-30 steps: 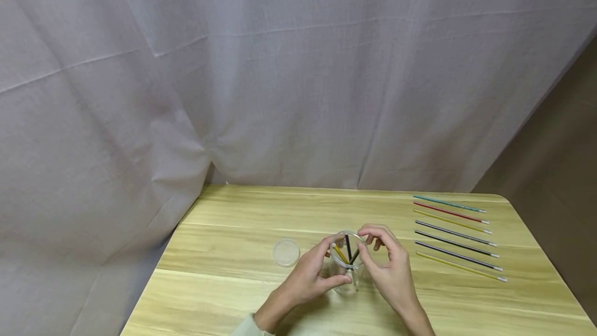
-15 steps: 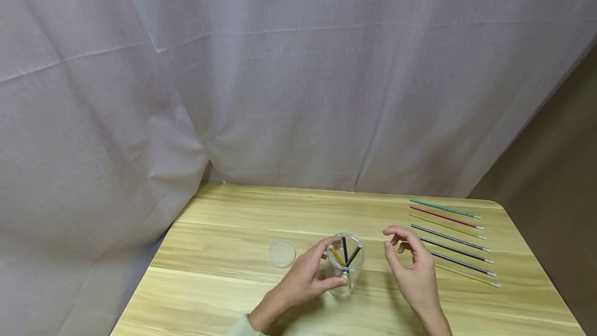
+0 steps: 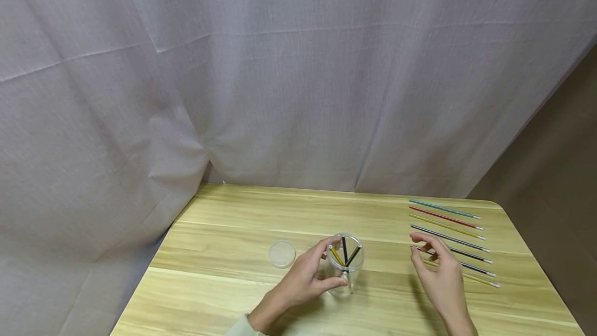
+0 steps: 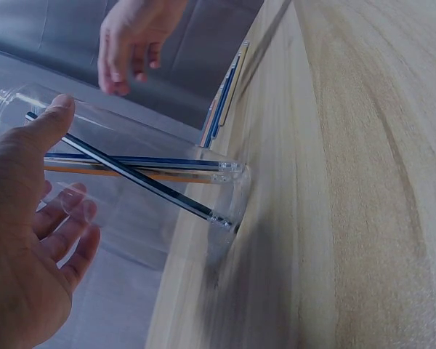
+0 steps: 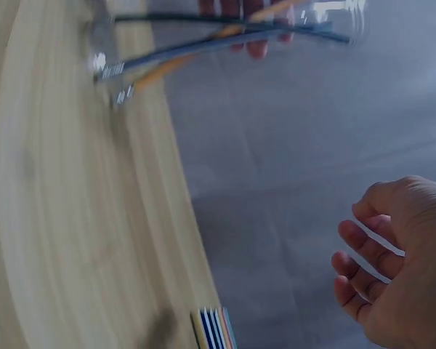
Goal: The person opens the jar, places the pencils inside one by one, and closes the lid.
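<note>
My left hand (image 3: 308, 276) grips a clear jar (image 3: 362, 254) from its left side, thumb across the front. Inside lean a yellow pencil (image 3: 336, 256), a dark blue pencil (image 4: 171, 162) and a dark green pencil (image 4: 142, 178), their ferrule ends at the jar's bottom. With fingers loosely bent and nothing between them, my right hand (image 3: 440, 274) is over the near end of a row of pencils, hiding parts of some. That row has a yellow pencil (image 3: 487, 282) nearest me, several dark pencils (image 3: 480, 246), then another yellow, a red pencil (image 3: 445, 217) and a teal pencil (image 3: 443, 208).
A clear round lid (image 3: 282, 253) lies on the wooden table (image 3: 224, 237), left of the jar. Grey curtain (image 3: 298, 108) hangs along the table's back and left edges.
My right hand has left the jar's rim and travelled right until it is over the row of pencils. The left hand keeps its grip on the jar.
</note>
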### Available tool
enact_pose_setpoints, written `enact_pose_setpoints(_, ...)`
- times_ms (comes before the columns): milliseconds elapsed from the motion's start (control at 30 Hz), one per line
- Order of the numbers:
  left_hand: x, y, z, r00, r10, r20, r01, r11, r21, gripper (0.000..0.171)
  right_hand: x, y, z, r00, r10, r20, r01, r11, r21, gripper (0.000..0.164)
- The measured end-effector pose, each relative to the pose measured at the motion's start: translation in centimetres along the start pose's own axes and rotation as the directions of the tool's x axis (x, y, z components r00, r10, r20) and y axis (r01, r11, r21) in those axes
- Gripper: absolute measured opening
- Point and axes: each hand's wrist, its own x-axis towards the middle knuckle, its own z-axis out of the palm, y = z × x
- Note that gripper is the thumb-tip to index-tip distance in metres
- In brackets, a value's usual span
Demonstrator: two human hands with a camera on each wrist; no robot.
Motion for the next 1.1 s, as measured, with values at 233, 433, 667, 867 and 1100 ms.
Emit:
enact_pose_setpoints(233,-0.1,0.0,0.0,1.0,0.016,-0.001,-0.016,1.0,0.022,0.088,-0.1,3.2,-1.8,0.999,-0.026,0.026,0.03,0.987,-0.159,0.035)
enact_pose_setpoints(433,0.0,-0.1,0.1,1.0,0.028,-0.004,-0.028,0.999,0.023,0.088,-0.2,5.9,-3.3,0.995,-0.062,0.074,0.08,0.959,-0.273,0.038)
enact_pose_setpoints(667,0.0,-0.2,0.1,1.0,0.03,-0.008,-0.03,1.0,0.011,0.09,-0.6,8.0,-4.4,0.988,-0.024,0.154,0.08,0.926,-0.369,0.034)
enact_pose_setpoints(867,0.0,-0.1,0.0,1.0,0.017,-0.006,-0.017,1.0,0.001,0.091,-1.0,9.3,-4.7,0.981,0.023,0.193,0.064,0.9,-0.431,0.027)
enact_pose_setpoints(1100,-0.1,-0.2,0.0,1.0,0.022,-0.008,-0.022,1.0,0.006,0.091,-1.4,10.1,-4.6,0.981,0.025,0.19,0.063,0.895,-0.442,0.028)
